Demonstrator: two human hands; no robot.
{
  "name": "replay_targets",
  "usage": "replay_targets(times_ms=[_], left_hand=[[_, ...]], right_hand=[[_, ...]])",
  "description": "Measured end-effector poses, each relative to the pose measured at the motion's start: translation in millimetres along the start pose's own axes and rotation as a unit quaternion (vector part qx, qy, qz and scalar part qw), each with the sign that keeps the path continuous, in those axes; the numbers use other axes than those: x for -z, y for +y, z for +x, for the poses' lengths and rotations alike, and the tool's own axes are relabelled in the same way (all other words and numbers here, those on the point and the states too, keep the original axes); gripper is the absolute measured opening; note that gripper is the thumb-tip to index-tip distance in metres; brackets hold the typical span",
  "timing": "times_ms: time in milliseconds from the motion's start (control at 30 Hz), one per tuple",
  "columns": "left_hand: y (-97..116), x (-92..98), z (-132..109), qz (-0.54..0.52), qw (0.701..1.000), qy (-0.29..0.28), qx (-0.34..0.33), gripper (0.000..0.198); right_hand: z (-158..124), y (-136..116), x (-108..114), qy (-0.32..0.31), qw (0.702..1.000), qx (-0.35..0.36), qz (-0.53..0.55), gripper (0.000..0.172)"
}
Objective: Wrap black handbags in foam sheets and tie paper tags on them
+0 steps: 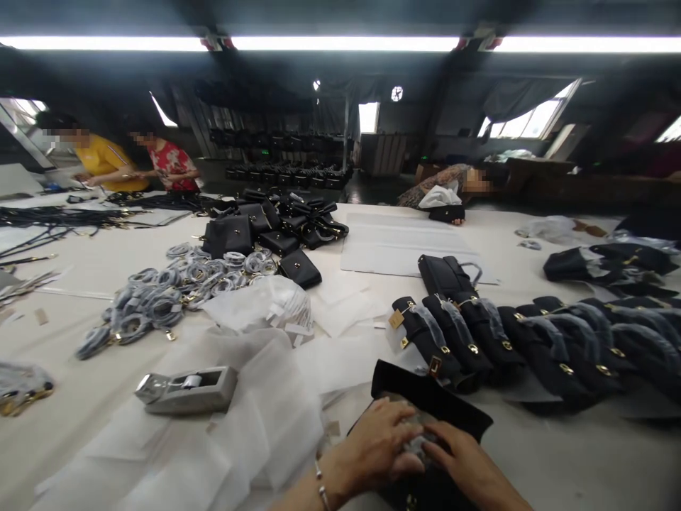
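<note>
Near side of the desk [537,461]: a black bag [433,399], flap raised.
Left hand [380,441] and right hand [462,454] touch crumpled wrapping [416,445] at its opening; whether either grip is closed, I cannot tell.

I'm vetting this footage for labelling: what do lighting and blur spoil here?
Head view: the ceiling tubes and far window are blown out, the background dim; head view: the raised black flap shows little detail; head view: the nearer white sheets look soft.
</note>
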State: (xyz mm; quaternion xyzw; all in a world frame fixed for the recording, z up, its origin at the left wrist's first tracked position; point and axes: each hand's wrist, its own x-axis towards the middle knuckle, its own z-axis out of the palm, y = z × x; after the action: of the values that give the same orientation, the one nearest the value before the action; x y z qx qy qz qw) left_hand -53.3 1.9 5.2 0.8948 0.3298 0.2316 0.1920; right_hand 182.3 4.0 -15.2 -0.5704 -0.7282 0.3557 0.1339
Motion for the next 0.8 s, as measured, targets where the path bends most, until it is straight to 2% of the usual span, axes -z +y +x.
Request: replay_targets(times_ms=[100,167,233,333,400,500,567,633,733,800], left_hand=[[-27.1,-2.8,-12.2,0.012,0.986,0.145,0.082,0.041],[-59.0,-11.8,-13.9,0.06,0.963,0.208,0.158,0.039],[-96.2,-25.7,-9.6,0.137,0.936,0.234,0.223,0.042],[-145.4,-52.2,1.4,0.247,0.899,0.216,0.291,0.046],[-165.4,-69.5,5.8,0.295,0.891,0.183,0.292,0.05],[-175.3,-86.4,5.0,0.345,0.887,0.155,0.265,0.059],[-174.7,-89.8,1.9,0.373,0.877,0.153,0.263,0.065],[-174.7,-89.8,-1.5,0.393,0.869,0.151,0.258,0.067],[-182.2,-95.8,-6.3,0.426,0.86,0.165,0.229,0.062],[-192.2,-108.7,-9.1,0.454,0.842,0.199,0.214,0.053]], right_hand=[[7.0,-23.5,31.0,-0.013,0.999,0.017,0.033,0.031],[12.1,-52.0,52.6,-0.082,0.994,0.031,0.071,0.027],[26.3,-82.2,73.0,-0.129,0.985,0.027,0.108,0.025],[74.9,-112.6,98.7,-0.128,0.982,0.012,0.141,0.029],[124.9,-118.3,111.4,-0.121,0.981,0.018,0.152,0.033],[217.2,-111.1,125.0,-0.092,0.986,0.014,0.141,0.041],[283.9,-100.6,132.4,-0.016,0.995,-0.004,0.096,0.044],[349.7,-86.9,138.9,0.085,0.995,-0.016,0.048,0.043],[437.6,-60.7,142.6,0.197,0.979,-0.047,0.016,0.039],[484.5,-40.5,138.0,0.254,0.965,-0.059,-0.004,0.041]])
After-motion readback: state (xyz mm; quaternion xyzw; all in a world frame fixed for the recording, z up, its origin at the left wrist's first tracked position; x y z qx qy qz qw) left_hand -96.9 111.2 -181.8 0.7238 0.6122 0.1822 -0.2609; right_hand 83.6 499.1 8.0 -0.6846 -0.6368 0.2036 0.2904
